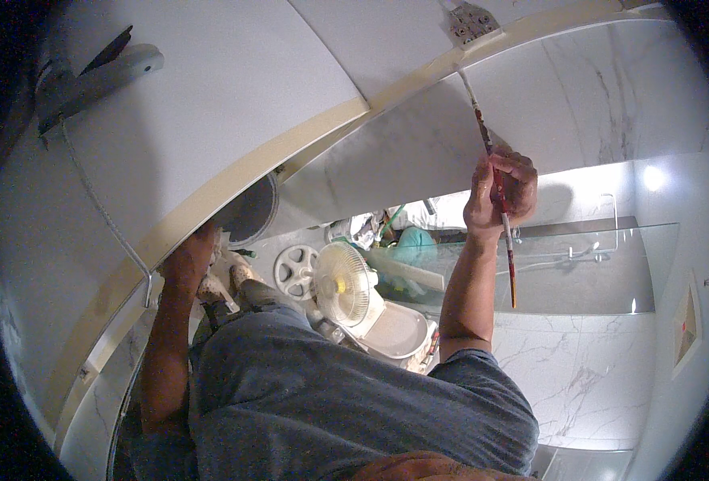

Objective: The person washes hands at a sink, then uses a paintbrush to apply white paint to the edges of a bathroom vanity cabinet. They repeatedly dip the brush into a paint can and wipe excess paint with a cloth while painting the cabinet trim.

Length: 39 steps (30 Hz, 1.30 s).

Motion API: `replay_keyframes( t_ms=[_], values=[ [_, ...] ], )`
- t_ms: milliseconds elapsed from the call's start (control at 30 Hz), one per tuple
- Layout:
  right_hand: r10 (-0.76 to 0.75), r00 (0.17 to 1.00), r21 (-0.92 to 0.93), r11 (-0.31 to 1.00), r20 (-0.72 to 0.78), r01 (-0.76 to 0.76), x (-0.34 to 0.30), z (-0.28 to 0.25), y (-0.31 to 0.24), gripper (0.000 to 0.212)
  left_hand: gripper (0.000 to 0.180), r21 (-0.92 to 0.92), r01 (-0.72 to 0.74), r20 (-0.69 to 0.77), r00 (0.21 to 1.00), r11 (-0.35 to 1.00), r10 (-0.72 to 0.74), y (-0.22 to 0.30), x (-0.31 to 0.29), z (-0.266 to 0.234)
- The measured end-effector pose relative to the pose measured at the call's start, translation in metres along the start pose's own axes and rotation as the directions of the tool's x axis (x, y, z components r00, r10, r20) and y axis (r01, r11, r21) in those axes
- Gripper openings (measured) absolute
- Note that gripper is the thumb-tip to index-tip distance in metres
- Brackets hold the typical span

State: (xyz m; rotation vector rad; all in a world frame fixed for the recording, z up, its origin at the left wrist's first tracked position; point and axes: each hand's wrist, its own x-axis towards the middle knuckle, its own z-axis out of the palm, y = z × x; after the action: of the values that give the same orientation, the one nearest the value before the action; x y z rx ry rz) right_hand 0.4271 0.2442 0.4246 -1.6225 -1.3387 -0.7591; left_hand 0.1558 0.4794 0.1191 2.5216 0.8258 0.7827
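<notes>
My right hand is raised and closed round a thin paintbrush with a red, paint-stained handle. The brush points upward, and its whitish tip is at the cream-coloured edge strip of a white panel, just below a metal hinge. Whether the bristles press on the strip, I cannot tell. My left hand is low at the left, by the cream edge of the large white door panel. Its fingers are mostly hidden there, beside a round grey container.
A grey lever handle juts from the door panel, with a thin bent rod below it. Lower down stand a white fan and a pale basin. A glass panel and marble-look walls are to the right.
</notes>
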Motion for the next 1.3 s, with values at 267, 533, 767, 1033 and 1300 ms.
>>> replay_keyframes(
  t_ms=[267, 533, 767, 1033, 1300],
  values=[
    [-0.021, 1.0, -0.035, 0.999, 0.009, 0.021, -0.007, -0.005, 0.004, 0.014, 0.039, -0.127, 0.185, 0.038, 0.983, 0.975, -0.182, 0.014, 0.005, -0.013],
    [0.039, 0.999, 0.018, 0.999, -0.012, -0.039, -0.001, 0.001, -0.003, 0.015, 0.037, -0.086, 0.122, -0.019, 0.992, 0.989, -0.124, 0.017, 0.007, -0.018],
    [0.062, 0.995, -0.007, 0.998, 0.075, -0.061, -0.012, -0.002, 0.003, 0.013, 0.037, -0.119, 0.218, 0.051, 0.976, 0.969, -0.214, 0.017, 0.007, -0.017],
    [-0.077, 0.984, -0.121, 0.988, 0.158, 0.097, -0.009, -0.008, 0.004, 0.014, 0.039, -0.16, 0.282, 0.098, 0.958, 0.946, -0.269, 0.023, 0.012, -0.023],
    [-0.022, 0.996, -0.05, 0.998, 0.083, 0.026, -0.012, 0.001, 0.002, 0.013, 0.043, -0.138, 0.253, 0.114, 0.964, 0.958, -0.238, 0.018, 0.008, -0.017]
  ],
)
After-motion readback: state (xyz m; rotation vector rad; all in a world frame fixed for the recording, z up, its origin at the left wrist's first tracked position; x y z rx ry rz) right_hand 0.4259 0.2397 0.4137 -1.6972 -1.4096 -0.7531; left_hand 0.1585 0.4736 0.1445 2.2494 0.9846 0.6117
